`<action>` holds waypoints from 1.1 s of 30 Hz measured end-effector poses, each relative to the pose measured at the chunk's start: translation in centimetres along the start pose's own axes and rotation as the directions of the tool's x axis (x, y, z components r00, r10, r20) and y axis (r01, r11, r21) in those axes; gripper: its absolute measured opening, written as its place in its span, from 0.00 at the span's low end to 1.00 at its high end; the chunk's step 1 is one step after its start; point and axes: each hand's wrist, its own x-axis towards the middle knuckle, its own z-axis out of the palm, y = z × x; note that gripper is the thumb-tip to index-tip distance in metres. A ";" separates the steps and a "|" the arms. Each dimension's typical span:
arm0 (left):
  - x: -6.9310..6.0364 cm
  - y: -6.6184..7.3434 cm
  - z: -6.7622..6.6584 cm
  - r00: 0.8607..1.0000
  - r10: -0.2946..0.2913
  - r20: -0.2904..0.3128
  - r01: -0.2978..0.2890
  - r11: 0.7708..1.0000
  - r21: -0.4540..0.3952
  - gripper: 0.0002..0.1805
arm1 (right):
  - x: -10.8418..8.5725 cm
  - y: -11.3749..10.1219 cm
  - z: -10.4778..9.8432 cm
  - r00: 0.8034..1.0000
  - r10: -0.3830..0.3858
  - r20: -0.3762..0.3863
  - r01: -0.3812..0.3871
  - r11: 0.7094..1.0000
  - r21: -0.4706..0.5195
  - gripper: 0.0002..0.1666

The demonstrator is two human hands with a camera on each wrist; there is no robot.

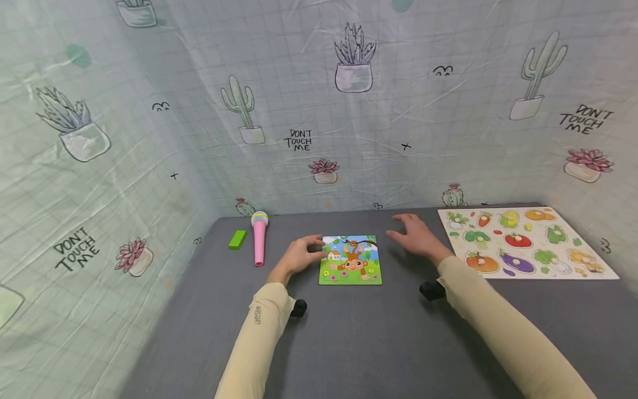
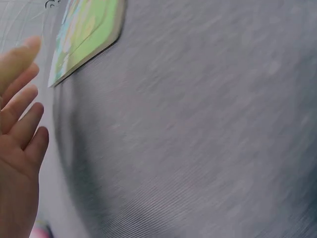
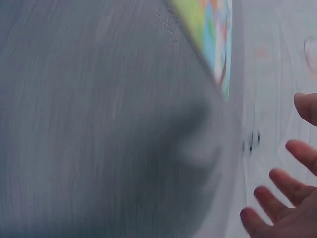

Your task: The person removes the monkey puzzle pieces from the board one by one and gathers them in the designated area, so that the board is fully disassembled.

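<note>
A square puzzle board [image 1: 350, 260] with a hanging monkey, a house and flowers lies flat on the grey table. At its left edge is my left hand [image 1: 301, 255], fingers extended toward the board; in the left wrist view the fingers [image 2: 22, 116] look apart from it. My right hand [image 1: 415, 237] hovers a short way right of the board, fingers spread and nothing held. The right wrist view shows those fingers [image 3: 285, 186] loosely apart, with a corner of the puzzle board [image 3: 210, 39] beyond.
To the right lies a large vegetable puzzle board [image 1: 528, 244]. A pink toy microphone [image 1: 259, 238] and a green block [image 1: 237, 239] lie at the back left. A patterned cloth [image 1: 299, 100] rises behind the grey table [image 1: 349, 338] and along its sides.
</note>
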 end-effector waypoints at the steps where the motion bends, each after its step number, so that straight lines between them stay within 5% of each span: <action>1: -0.1 -0.1 0.4 1.000 0.004 -0.012 -0.004 1.000 -0.005 0.19 | 0.3 -0.6 0.6 1.000 -0.001 0.004 0.001 1.000 0.026 0.34; 13: -0.5 -0.7 1.8 0.999 -0.013 -0.050 0.012 1.000 -0.025 0.16 | 3.6 -5.3 6.5 0.994 -0.042 0.100 0.019 0.975 0.223 0.25; 20: -0.5 -0.4 1.4 1.000 -0.007 -0.025 0.007 1.000 -0.023 0.16 | 4.6 -5.8 8.3 0.989 0.014 0.147 -0.044 0.979 0.199 0.24; 26: -0.4 -0.2 1.0 0.997 0.060 -0.043 -0.060 0.998 0.014 0.14 | 5.2 -5.8 9.0 0.988 0.064 0.138 -0.094 0.970 0.223 0.23; 33: -0.3 -0.2 1.5 0.999 0.019 -0.049 -0.018 1.000 0.019 0.13 | 5.0 -6.4 9.5 0.995 -0.017 0.102 0.004 0.991 0.130 0.19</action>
